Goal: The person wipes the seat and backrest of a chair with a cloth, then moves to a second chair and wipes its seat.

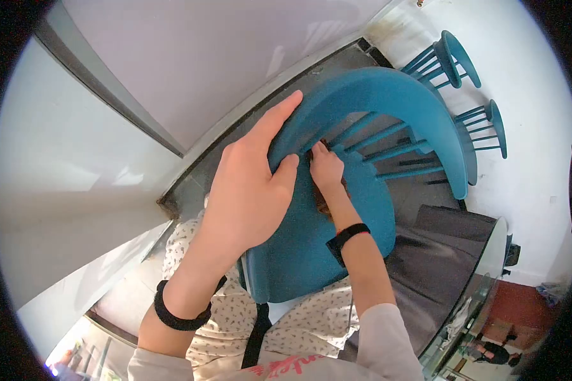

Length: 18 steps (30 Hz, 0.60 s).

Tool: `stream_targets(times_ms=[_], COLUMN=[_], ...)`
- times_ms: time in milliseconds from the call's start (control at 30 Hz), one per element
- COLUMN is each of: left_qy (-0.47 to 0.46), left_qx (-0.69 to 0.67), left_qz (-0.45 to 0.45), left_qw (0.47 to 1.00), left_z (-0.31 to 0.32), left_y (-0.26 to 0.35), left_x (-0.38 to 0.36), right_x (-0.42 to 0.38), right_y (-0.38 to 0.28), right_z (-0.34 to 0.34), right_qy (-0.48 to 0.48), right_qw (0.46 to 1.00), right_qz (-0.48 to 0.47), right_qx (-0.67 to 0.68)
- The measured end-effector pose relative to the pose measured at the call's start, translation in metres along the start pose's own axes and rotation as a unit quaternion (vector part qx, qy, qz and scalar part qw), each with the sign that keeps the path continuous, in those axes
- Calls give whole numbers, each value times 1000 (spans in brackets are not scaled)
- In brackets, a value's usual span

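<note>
A blue chair [292, 260] with a curved backrest and round spindles stands close in front of me. My left hand [251, 184] grips the left part of the backrest, thumb on the inner side and fingers over the outer edge. At the rear of the seat, by the base of the spindles, my right hand [327, 168] is closed on a brown cloth [322, 202]. Part of this cloth shows beneath the hand and wrist, lying against the seat; its other end is hidden by my fingers.
More blue chairs [459, 60] stand by the white wall [534, 95] at the upper right. A table with a dark cover [432, 273] is at the right. Pale panels [95, 171] rise on the left. A person [489, 352] is far off at lower right.
</note>
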<state>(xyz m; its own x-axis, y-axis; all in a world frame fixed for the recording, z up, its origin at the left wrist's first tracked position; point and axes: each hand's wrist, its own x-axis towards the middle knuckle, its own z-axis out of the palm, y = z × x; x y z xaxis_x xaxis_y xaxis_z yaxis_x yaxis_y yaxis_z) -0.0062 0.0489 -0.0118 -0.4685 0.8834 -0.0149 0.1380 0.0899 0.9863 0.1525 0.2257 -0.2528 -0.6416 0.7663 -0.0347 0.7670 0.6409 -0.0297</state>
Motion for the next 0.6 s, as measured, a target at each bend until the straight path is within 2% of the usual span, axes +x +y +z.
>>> stream_targets(times_ms=[33, 100, 133, 200, 233, 267, 333, 367, 500, 600], left_qy=[-1, 8, 9, 37, 40, 21, -2, 2, 12, 16], left_qx=[0, 20, 24, 59, 65, 45, 27, 26, 25, 23], left_qz=[-1, 10, 11, 77, 79, 46, 11, 13, 21, 26], left_qw=[1000, 1000, 1000, 995, 994, 998, 1000, 1000, 999, 999], left_z=[0, 1, 2, 3, 1, 0, -1, 0, 0, 0], left_y=[-1, -1, -4, -10, -7, -1, 2, 0, 1, -1], left_x=[0, 0, 0, 2, 3, 2, 1, 1, 0, -1], right_x=[1, 5, 9, 18, 25, 30, 38, 41, 36, 12], right_y=[0, -10, -11, -9, -5, -1, 8, 10, 2, -6], right_z=[1, -12, -9, 3, 7, 4, -4, -10, -26, -24], right_qy=[-1, -47, -46, 62, 16, 14, -121, -137, -164, -125], right_qw=[1000, 988, 988, 955, 954, 953, 971, 972, 970, 974], right_qz=[0, 113, 112, 189, 197, 196, 141, 113, 135, 147], right_qx=[0, 93, 96, 218, 224, 230, 150, 153, 114, 121])
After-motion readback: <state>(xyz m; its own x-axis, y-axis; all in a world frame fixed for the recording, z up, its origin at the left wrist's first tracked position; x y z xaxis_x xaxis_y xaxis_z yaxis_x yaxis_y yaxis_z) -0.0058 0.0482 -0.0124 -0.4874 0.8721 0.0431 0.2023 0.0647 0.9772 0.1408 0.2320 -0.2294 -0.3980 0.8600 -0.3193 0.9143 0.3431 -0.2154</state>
